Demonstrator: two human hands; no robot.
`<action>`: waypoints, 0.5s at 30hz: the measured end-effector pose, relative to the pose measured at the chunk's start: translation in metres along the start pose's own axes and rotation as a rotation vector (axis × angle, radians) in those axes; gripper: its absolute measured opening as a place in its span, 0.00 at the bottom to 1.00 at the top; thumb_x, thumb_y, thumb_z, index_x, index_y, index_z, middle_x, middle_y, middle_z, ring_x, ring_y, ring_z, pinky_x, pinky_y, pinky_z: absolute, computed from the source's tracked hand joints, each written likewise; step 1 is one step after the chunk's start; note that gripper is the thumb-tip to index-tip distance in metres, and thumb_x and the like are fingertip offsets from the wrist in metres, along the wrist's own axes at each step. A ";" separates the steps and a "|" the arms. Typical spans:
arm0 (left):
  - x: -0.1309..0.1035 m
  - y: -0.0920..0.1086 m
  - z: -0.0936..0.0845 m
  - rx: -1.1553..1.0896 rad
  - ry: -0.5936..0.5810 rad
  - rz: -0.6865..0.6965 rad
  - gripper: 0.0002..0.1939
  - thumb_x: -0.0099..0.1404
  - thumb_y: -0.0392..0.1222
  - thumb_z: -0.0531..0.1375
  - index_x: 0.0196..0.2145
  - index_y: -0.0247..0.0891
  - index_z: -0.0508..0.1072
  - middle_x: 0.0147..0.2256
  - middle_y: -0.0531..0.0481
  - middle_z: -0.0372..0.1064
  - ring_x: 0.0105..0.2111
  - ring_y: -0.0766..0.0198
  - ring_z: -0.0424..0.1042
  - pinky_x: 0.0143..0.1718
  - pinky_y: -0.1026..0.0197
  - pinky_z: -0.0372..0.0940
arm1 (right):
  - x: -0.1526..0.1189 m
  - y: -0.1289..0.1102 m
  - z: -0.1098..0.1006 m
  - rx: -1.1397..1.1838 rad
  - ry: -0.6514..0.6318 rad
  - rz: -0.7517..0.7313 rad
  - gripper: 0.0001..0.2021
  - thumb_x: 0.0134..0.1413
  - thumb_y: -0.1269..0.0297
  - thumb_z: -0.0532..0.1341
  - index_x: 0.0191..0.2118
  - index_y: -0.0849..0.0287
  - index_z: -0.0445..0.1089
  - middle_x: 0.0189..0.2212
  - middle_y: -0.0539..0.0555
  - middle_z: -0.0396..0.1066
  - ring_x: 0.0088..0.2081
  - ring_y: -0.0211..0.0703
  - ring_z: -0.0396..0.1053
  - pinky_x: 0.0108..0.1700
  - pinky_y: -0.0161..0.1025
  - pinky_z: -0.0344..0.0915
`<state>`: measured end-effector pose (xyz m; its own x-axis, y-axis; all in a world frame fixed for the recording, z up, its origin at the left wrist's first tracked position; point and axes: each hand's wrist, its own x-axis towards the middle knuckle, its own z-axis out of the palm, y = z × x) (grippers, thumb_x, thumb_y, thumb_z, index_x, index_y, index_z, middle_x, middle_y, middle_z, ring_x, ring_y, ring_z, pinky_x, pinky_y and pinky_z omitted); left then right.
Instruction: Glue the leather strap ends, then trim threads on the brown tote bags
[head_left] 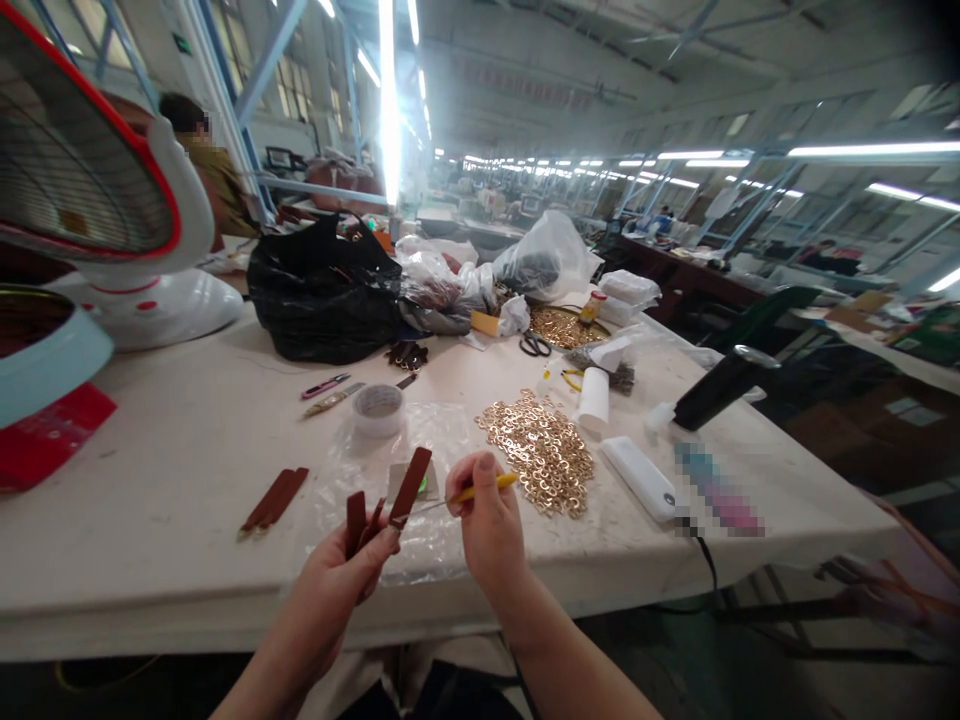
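Observation:
Several brown leather strips [411, 487] are pinched in my left hand [334, 580], above the front part of the table. One strip stands up at a slant from the thumb and fingertips; others fan out beside it. My right hand [491, 525] is closed around a thin tool with a yellow handle [487, 488], much like an awl. Its slim shaft points left, and the tip is at the base of the slanted strip; whether it touches I cannot tell. A heap of gold-coloured metal rings [536, 450] lies just beyond my right hand. More brown leather strips [274, 502] lie to the left.
A plastic sheet [337, 510] lies under my hands, with a tape roll [379, 410] on it. Scissors [535, 344], a white power bank-like device [637, 478] and a black bottle-shaped thing [716, 388] lie to the right. A black bag [322, 290] and a fan [150, 300] stand behind.

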<state>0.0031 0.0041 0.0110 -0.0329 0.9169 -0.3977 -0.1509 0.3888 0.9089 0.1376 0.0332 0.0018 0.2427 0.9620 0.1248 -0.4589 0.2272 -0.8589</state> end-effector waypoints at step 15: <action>-0.007 0.002 0.009 0.049 -0.006 -0.006 0.17 0.42 0.47 0.66 0.27 0.35 0.67 0.20 0.59 0.57 0.17 0.75 0.49 0.20 0.68 0.43 | -0.020 0.007 -0.018 -0.438 -0.445 0.106 0.14 0.58 0.53 0.53 0.31 0.59 0.65 0.23 0.48 0.62 0.24 0.35 0.59 0.27 0.33 0.57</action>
<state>0.0122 -0.0008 0.0164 -0.0263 0.9150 -0.4025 -0.1021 0.3981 0.9116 0.1450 0.0129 -0.0161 -0.2071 0.9680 0.1416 -0.0461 0.1349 -0.9898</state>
